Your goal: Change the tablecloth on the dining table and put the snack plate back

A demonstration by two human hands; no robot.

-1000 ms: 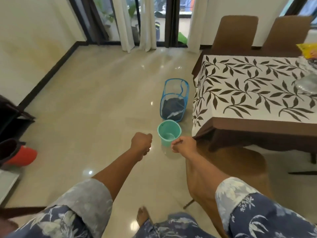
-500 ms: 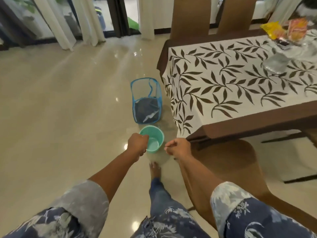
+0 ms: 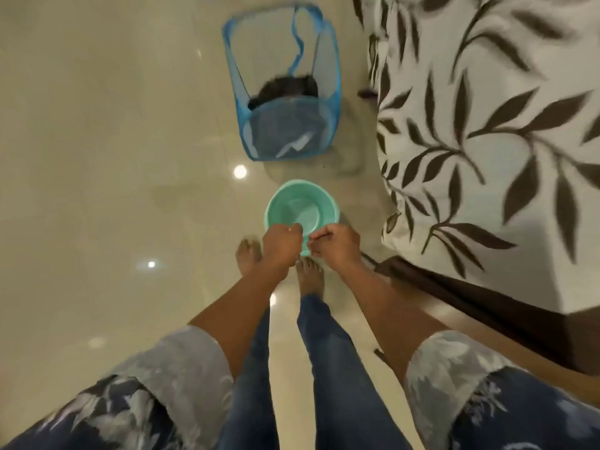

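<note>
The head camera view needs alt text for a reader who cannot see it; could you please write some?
Seen from above, a person's left hand and right hand, both closed, meet over a teal plastic basin on the glossy floor. Beyond it stands a blue mesh laundry hamper; at right hangs a white leaf-patterned tablecloth.

Basin (image 3: pixel 302 206) on floor (image 3: pixel 97 157) before feet; mesh hamper (image 3: pixel 282 92) behind it; table (image 3: pixel 487 141) right.
</note>
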